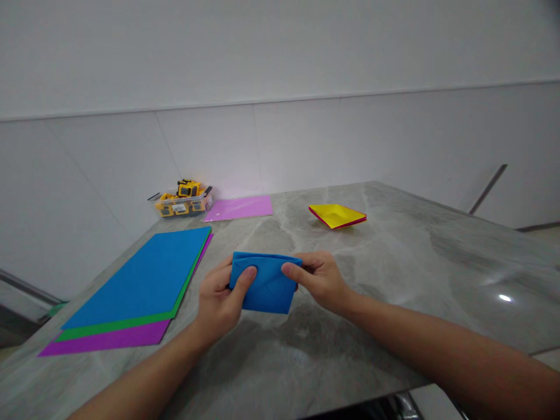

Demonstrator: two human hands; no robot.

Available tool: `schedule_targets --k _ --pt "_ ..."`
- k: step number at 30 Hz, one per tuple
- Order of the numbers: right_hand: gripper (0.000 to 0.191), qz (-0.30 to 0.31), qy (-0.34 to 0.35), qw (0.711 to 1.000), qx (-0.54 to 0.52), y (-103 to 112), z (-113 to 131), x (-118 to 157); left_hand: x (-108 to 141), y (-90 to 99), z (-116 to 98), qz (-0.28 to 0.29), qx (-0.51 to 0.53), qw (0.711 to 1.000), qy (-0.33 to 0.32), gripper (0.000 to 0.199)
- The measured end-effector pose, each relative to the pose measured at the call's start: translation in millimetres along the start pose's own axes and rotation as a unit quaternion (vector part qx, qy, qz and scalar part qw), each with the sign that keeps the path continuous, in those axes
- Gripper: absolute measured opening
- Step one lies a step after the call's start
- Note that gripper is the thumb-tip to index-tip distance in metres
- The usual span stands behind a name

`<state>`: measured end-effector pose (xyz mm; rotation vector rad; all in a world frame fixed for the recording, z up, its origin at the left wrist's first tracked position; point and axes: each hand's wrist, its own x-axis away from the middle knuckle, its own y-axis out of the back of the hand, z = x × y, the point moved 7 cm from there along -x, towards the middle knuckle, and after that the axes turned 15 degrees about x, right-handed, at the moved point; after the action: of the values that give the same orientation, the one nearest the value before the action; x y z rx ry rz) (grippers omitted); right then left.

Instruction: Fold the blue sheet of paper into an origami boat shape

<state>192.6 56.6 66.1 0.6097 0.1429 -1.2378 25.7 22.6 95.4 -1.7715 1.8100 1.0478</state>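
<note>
A folded piece of blue paper [269, 289] is held up above the table in front of me, its creases showing on the near face. My left hand [221, 297] grips its left edge, thumb on the front and fingers behind. On the upper right corner, my right hand [321, 282] pinches the paper with the thumb in front; its other fingers are partly hidden behind. Farther back to the right lies a folded yellow and red paper piece [336, 216], shaped like a shallow open dish, apart from both hands.
Stacked blue, green and purple sheets [144, 280] lie on the left of the grey marble-patterned table [420, 280]. At the back left stand a clear plastic box [181, 206] with yellow toy vehicle parts and a pink sheet [240, 207]. A white wall [297, 140] runs behind.
</note>
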Motion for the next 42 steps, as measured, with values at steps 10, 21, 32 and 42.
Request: schedule_targets --k 10,21,32,42 --pt "0.046 0.041 0.077 0.996 -0.002 0.6 13.5 1.6 2.1 -3.9 0.4 0.01 0.016 1.0 0.019 0.032" --pt "0.052 0.042 0.095 0.994 0.033 2.1 9.9 1.3 2.2 -6.2 -2.5 0.008 0.023 0.999 0.027 0.033" --pt "0.05 0.09 0.056 0.994 -0.012 -10.7 5.6 4.3 7.6 -12.8 6.8 0.028 0.031 0.995 0.094 0.035" --pt "0.06 0.077 0.046 0.996 -0.028 -11.0 -10.8 2.3 7.6 -14.8 10.2 0.024 0.055 0.992 0.108 0.035"
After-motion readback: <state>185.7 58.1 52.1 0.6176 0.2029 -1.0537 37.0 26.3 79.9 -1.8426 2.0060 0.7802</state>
